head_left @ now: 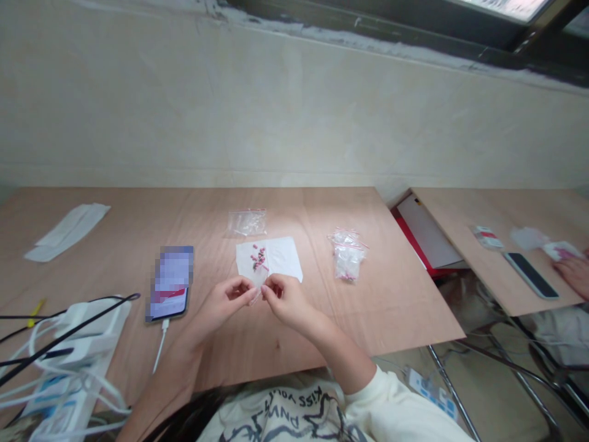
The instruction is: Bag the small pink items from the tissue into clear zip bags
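Just in front of me, my left hand (230, 297) and my right hand (288, 299) pinch a small clear plastic bag (260, 277) from both sides, thumbs against fingers. The bag is partly hidden by the fingertips. Behind it lies a creased sheet of white paper (284, 254). Several small pink and dark pieces (258, 255) sit loose on its left half; they are too small to name surely. Beyond the paper is a clear zip bag (248, 222). A pile of clear zip bags (348, 261), with some pink bits inside, lies to the right.
A phone (171, 282) on a white cable lies left of my hands. Power strips (76, 362) with tangled cords fill the near left. White paper strips (69, 232) lie farther back. On the neighbouring desk, another person's hand (573, 273) rests near a dark phone (531, 274).
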Available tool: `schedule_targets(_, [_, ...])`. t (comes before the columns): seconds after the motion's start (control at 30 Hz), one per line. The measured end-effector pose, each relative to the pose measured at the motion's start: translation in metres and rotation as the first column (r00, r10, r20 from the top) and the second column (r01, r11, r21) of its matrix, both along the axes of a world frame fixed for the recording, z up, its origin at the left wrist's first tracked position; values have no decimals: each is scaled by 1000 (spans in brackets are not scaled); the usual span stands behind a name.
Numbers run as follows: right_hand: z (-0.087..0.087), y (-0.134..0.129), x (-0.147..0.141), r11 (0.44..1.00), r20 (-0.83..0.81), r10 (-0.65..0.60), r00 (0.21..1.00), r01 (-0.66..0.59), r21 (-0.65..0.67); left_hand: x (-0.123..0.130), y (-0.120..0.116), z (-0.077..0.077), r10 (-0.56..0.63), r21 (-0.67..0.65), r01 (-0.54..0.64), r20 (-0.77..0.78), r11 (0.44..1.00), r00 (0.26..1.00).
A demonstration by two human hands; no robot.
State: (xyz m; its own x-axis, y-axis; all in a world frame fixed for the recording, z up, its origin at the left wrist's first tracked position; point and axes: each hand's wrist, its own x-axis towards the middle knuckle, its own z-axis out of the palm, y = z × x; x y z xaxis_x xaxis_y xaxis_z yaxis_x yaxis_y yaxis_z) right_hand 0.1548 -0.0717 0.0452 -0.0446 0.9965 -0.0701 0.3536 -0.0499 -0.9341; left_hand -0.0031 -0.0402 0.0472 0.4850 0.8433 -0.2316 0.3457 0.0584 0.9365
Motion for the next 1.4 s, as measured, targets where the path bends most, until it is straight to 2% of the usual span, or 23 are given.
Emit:
schedule_targets(0.13, [-2, 0, -2, 998, 90, -68, 994, 68, 5, -6, 3, -8, 170, 198, -138, -156, 970, 973])
schedule_targets(0.2, [-1, -1, -7, 995, 127, -81, 989, 73, 60, -4, 3, -8, 162, 289, -95, -218, 953, 962])
schedule_targets(0.3, [1, -2, -13, 995, 142, -11, 990, -3, 102, 4, 2, -5, 88, 382, 13, -246, 924, 965])
schedule_targets(0.37, [1, -2, -14, 997, 132, 16, 991, -25, 70, 7, 3, -3, 73, 432, 45, -252, 901, 965])
schedule_targets(0.47, [-1, -2, -9, 999, 108, -44, 993, 47, -24, 5, 4, 1, 25, 460, 101, -260, 882, 965])
schedule_targets(0.6, [-7, 3, -4, 979, -28, -163, 986, 158, -132, 0, -1, 3, -187, 397, 276, -248, 875, 950])
schedule_targets(0.67, [-11, 8, -3, 975, -177, -141, 974, 106, -193, 0, -3, 3, -189, 381, 273, -243, 883, 951])
schedule_targets(0.77, [-21, 17, 0, 972, -351, -59, 934, -26, -233, -2, 2, -2, -96, 414, 195, -248, 889, 964])
schedule_targets(0.83, [-33, 24, 4, 985, -257, -88, 963, 46, -167, -4, 9, -7, -43, 453, 172, -282, 875, 958])
schedule_targets(0.9, [-46, 30, 8, 989, -19, -147, 989, 146, -25, -8, 17, -14, -1, 488, 184, -351, 853, 936])
schedule_targets(0.93, [-53, 33, 9, 987, 107, -161, 981, 158, 42, -9, 21, -17, 16, 499, 198, -392, 844, 920])
schedule_targets(1.0, [-64, 38, 10, 987, 297, -144, 944, 116, 112, -10, 26, -22, 32, 502, 237, -470, 832, 882])
schedule_targets(1.07, [-70, 41, 9, 991, 402, -109, 909, 66, 119, -10, 29, -26, 36, 495, 271, -524, 825, 851])
schedule_targets(1.2, [-67, 42, 8, 987, 425, -132, 896, 79, 140, -4, 30, -33, 58, 479, 280, -577, 832, 815])
schedule_targets(1.27, [-61, 42, 5, 980, 353, -151, 923, 94, 173, -2, 30, -37, 73, 477, 271, -587, 836, 806])
schedule_targets(1.4, [-54, 41, -3, 975, 209, -93, 974, 46, 218, 1, 32, -43, 91, 488, 248, -571, 837, 816])
